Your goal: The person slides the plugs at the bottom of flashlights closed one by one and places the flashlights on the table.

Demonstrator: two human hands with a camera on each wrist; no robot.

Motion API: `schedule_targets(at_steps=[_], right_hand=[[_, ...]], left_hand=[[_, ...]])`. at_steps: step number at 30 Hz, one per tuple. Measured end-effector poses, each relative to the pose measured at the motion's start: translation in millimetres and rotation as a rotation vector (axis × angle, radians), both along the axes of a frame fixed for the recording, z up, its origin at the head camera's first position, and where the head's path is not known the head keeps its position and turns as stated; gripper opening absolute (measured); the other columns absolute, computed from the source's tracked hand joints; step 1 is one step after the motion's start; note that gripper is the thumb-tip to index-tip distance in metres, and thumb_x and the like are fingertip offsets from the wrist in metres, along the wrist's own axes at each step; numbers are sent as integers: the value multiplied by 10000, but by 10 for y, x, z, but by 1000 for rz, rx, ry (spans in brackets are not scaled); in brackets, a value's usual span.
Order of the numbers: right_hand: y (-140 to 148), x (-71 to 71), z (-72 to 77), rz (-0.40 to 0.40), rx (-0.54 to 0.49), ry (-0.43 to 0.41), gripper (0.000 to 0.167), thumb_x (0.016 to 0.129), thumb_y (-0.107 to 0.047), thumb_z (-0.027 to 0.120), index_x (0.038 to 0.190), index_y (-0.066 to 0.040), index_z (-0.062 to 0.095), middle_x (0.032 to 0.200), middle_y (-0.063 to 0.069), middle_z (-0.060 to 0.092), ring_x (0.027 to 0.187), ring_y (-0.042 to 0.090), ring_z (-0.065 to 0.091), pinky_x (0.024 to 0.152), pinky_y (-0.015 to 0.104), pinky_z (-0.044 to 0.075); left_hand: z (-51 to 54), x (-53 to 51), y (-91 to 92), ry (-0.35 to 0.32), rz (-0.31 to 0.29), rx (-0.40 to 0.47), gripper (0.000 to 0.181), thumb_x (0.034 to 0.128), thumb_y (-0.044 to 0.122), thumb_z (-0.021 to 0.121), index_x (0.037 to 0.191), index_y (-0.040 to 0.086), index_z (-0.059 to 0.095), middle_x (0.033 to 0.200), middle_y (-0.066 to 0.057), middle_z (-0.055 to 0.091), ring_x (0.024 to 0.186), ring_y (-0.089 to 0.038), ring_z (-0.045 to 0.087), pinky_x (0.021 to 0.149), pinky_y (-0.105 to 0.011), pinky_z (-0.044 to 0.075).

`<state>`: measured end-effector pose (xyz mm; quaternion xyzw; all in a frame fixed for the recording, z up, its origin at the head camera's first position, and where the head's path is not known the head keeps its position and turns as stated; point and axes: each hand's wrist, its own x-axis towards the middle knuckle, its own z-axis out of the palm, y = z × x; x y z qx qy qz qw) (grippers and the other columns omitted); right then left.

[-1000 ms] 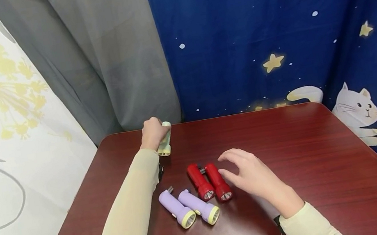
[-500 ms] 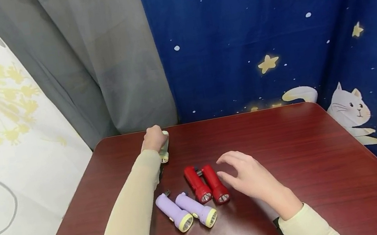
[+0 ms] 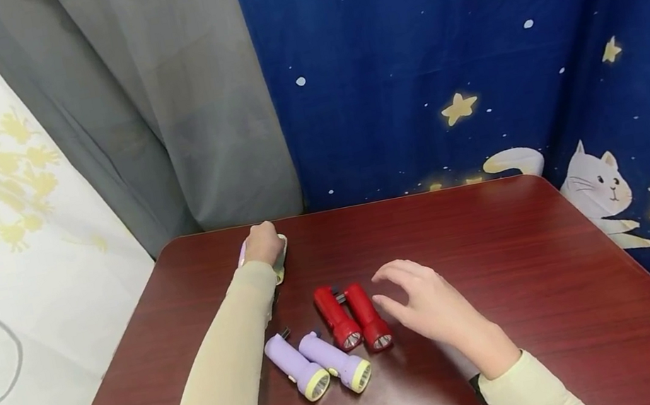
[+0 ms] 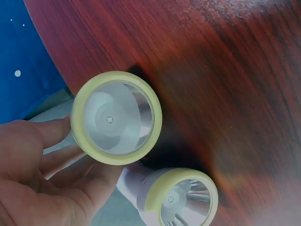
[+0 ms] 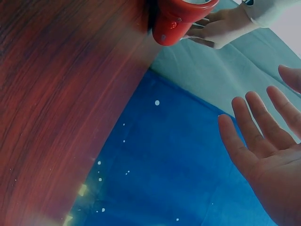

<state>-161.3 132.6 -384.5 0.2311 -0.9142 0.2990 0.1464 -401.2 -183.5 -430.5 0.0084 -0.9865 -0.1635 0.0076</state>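
My left hand (image 3: 263, 243) is at the back left of the table, gripping a pale green flashlight (image 3: 280, 260) with a yellow rim. From the left wrist, the lens of that flashlight (image 4: 113, 117) faces the camera, with thumb and fingers around its body. Close beside it is a lilac flashlight (image 4: 181, 197), mostly hidden by the hand in the head view. Loosely curved and holding nothing, my right hand (image 3: 425, 300) is just right of two red flashlights (image 3: 338, 318). Nearer me, two lilac flashlights (image 3: 298, 367) with yellow rims lie side by side.
The dark red wooden table (image 3: 465, 229) has rounded back corners. A grey curtain (image 3: 206, 108) and a blue starry curtain (image 3: 382, 78) hang right behind its back edge. White patterned cloth (image 3: 41, 278) hangs along the left.
My left hand has come down a little towards the tabletop with the pale green flashlight. A bit of lilac now shows left of that hand. The right hand stays put; the head view shifts slightly.
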Motion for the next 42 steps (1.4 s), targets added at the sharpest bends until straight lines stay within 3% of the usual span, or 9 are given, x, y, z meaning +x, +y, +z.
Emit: schedule_targets(at_steps=[4, 12, 20, 21, 22, 26, 28, 30, 42], right_hand=[[5, 8, 8, -8, 3, -7, 297, 911, -235, 842, 1189, -179, 755, 1225, -2, 758, 1177, 200, 722, 1023, 439, 609], [16, 6, 9, -2, 13, -12, 296, 917, -254, 835, 1191, -181, 752, 1228, -7, 754, 1175, 190, 719, 1025, 429, 607], [25, -9, 24, -7, 20, -15, 312, 911, -249, 842, 1201, -175, 752, 1230, 1, 753, 1174, 191, 718, 1025, 427, 608], [24, -10, 24, -5, 19, -15, 307, 913, -245, 840, 1199, -178, 751, 1229, 2, 753, 1173, 192, 718, 1024, 428, 608], [24, -9, 23, -2, 19, -14, 298, 918, -239, 835, 1198, -179, 751, 1228, 0, 754, 1173, 192, 718, 1022, 430, 608], [18, -9, 8, 12, 14, 0, 280, 922, -221, 832, 1186, -174, 753, 1212, -1, 756, 1161, 191, 722, 1014, 428, 610], [18, -8, 2, 14, 13, 6, 283, 916, -220, 837, 1182, -171, 753, 1206, -2, 756, 1155, 188, 724, 1011, 424, 612], [18, -8, -2, 15, 12, 10, 287, 911, -217, 842, 1179, -158, 755, 1199, 3, 757, 1148, 191, 726, 1006, 425, 614], [50, -13, -17, 12, 15, 14, 284, 915, -240, 839, 1177, -171, 756, 1199, -6, 760, 1147, 184, 730, 1012, 416, 612]], left_hand=[[240, 218, 81, -36, 18, -1, 228, 966, 120, 603, 971, -56, 748, 1076, -303, 746, 961, -449, 749, 834, -535, 613], [138, 176, 9, 25, 13, -14, 271, 994, 167, 573, 924, -13, 762, 1029, -256, 765, 938, -417, 755, 833, -504, 620], [379, 342, 117, -25, -1, -33, 205, 998, 117, 583, 951, -10, 738, 1035, -253, 740, 854, -376, 714, 765, -496, 596], [377, 313, 111, -47, -1, -34, 195, 987, 110, 583, 963, -14, 732, 1046, -256, 733, 869, -384, 712, 767, -496, 596], [195, 133, 6, -41, -20, -25, 191, 979, 145, 604, 965, 5, 734, 1039, -239, 731, 862, -362, 708, 761, -476, 594], [149, 100, 6, -96, -15, -6, 203, 966, 142, 581, 982, -5, 720, 1064, -246, 716, 911, -387, 708, 814, -481, 596], [143, 147, 19, -81, -20, -5, 200, 963, 135, 559, 921, 4, 705, 1021, -241, 715, 855, -364, 692, 788, -468, 583], [320, 353, 133, -87, 4, -16, 213, 966, 91, 514, 881, -3, 687, 1007, -250, 710, 830, -366, 677, 781, -475, 572], [359, 410, 232, -22, -24, -110, 250, 983, 127, 535, 1022, 7, 751, 1144, -264, 738, 974, -420, 726, 843, -572, 609]])
